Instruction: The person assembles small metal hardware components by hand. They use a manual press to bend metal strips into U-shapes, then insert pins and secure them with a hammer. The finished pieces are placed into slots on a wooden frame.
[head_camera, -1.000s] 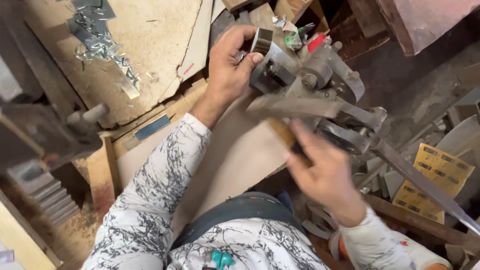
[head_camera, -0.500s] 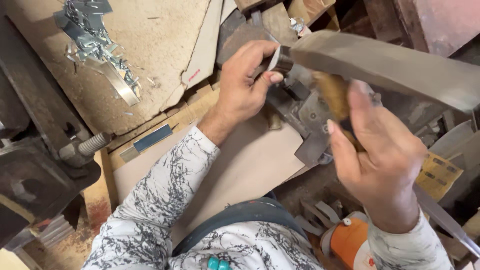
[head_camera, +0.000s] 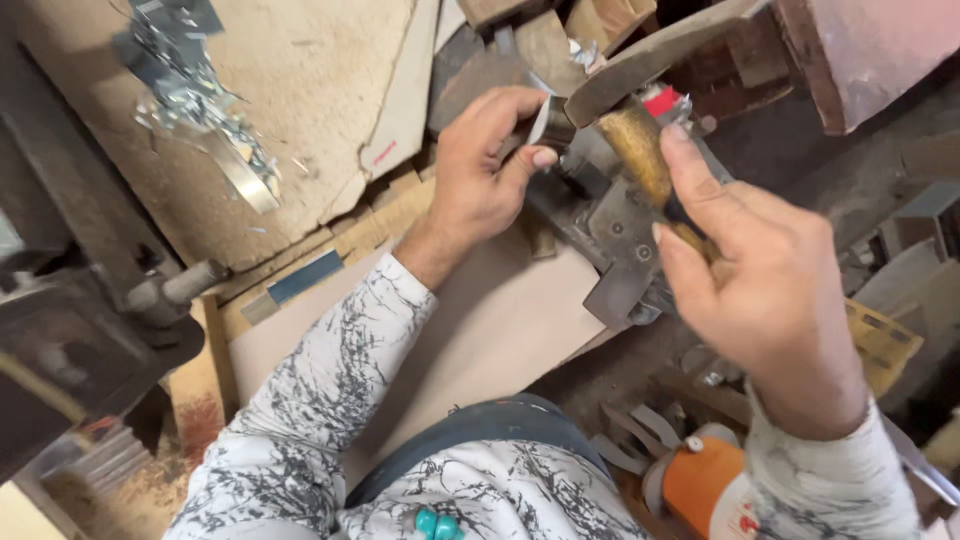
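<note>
My left hand (head_camera: 482, 172) pinches a small shiny metal ring piece (head_camera: 548, 122) and keeps it against the top of a dark iron fixture (head_camera: 612, 228) on the bench. My right hand (head_camera: 762, 290) grips the worn wooden handle (head_camera: 640, 152) of a hammer, raised close to the camera. The hammer's broad metal head (head_camera: 660, 55) slants up to the right, just above the ring piece. Both sleeves are white with grey streaks.
A chipboard sheet (head_camera: 290, 90) with a heap of bright metal offcuts (head_camera: 190, 95) lies at the upper left. A dark machine part (head_camera: 80, 330) fills the left edge. An orange and white container (head_camera: 705, 485) stands at the lower right, beside yellow card (head_camera: 885, 340).
My right hand has lifted the hammer up from low beside the fixture, and the head now sits above the ring. My left hand keeps the ring in place.
</note>
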